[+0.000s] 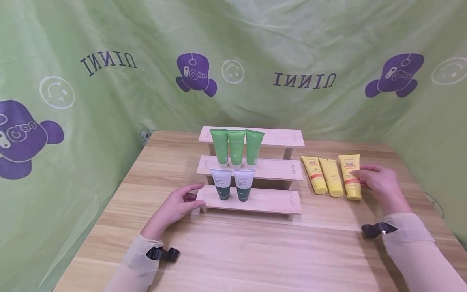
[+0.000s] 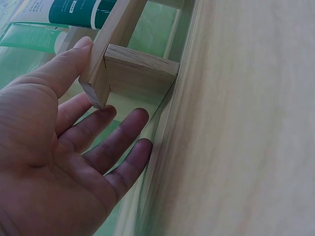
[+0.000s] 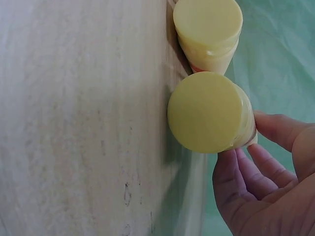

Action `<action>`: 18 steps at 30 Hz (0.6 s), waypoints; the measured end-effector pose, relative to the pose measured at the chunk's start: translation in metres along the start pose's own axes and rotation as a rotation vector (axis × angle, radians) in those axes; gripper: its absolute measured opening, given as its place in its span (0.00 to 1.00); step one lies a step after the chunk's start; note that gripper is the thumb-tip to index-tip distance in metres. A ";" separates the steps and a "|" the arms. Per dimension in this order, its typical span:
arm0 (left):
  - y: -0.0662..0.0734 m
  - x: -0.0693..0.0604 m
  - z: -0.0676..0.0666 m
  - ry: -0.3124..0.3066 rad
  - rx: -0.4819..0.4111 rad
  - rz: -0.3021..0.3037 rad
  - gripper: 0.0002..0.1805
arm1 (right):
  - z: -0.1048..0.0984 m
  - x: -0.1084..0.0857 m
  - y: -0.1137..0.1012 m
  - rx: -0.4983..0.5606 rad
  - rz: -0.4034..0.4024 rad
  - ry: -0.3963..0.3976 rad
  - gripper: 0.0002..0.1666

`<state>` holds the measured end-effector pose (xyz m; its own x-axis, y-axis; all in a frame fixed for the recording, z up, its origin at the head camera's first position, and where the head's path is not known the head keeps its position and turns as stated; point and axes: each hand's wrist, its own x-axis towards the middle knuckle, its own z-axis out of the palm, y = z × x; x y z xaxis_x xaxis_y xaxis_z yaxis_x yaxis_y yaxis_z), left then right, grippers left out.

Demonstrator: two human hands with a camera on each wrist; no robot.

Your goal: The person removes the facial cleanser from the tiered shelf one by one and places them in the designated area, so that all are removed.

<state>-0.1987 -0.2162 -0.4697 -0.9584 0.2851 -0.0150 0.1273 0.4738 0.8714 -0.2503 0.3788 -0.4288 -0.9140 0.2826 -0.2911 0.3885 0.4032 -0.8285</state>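
Observation:
A three-step wooden rack (image 1: 270, 201) stands mid-table. My left hand (image 1: 178, 205) holds the left end of its lowest step; in the left wrist view the thumb of that hand (image 2: 59, 142) lies against the board (image 2: 96, 73), with fingertips at its underside. Two white and dark green tubes (image 1: 243, 184) stand on the lowest step, and three green tubes (image 1: 236, 148) on the middle one. On the right, my right hand (image 1: 381, 182) grips the rightmost yellow tube (image 1: 352, 176) by its side. The right wrist view shows its round cap (image 3: 204, 113) and my thumb and fingers (image 3: 266, 172) around the tube.
Two more yellow tubes (image 1: 313, 174) (image 1: 331, 177) lie just left of the gripped one. The rack's top step (image 1: 284, 137) holds nothing. A green cloth (image 1: 255, 40) with purple figures hangs behind and beside the wooden table (image 1: 255, 251).

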 end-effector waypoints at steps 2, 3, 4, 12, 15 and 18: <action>0.001 0.000 0.000 0.001 0.004 -0.001 0.35 | 0.000 0.001 0.000 -0.007 0.009 0.002 0.48; 0.001 0.000 0.000 0.003 0.005 -0.002 0.35 | 0.001 0.002 0.000 -0.005 0.013 0.002 0.48; 0.002 0.000 0.000 0.006 0.004 -0.005 0.35 | 0.001 0.003 0.001 0.001 0.014 0.000 0.48; 0.002 -0.001 0.000 0.003 0.010 -0.010 0.36 | 0.004 0.008 0.007 -0.038 0.024 0.021 0.44; 0.000 0.000 0.001 0.001 0.012 -0.005 0.36 | 0.005 0.010 0.011 -0.052 0.032 0.035 0.43; -0.001 0.000 0.001 0.004 0.017 -0.004 0.36 | 0.006 0.011 0.013 -0.023 0.030 0.038 0.41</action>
<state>-0.1990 -0.2158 -0.4711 -0.9599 0.2798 -0.0161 0.1280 0.4887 0.8630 -0.2557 0.3815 -0.4457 -0.8969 0.3278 -0.2969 0.4188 0.4138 -0.8083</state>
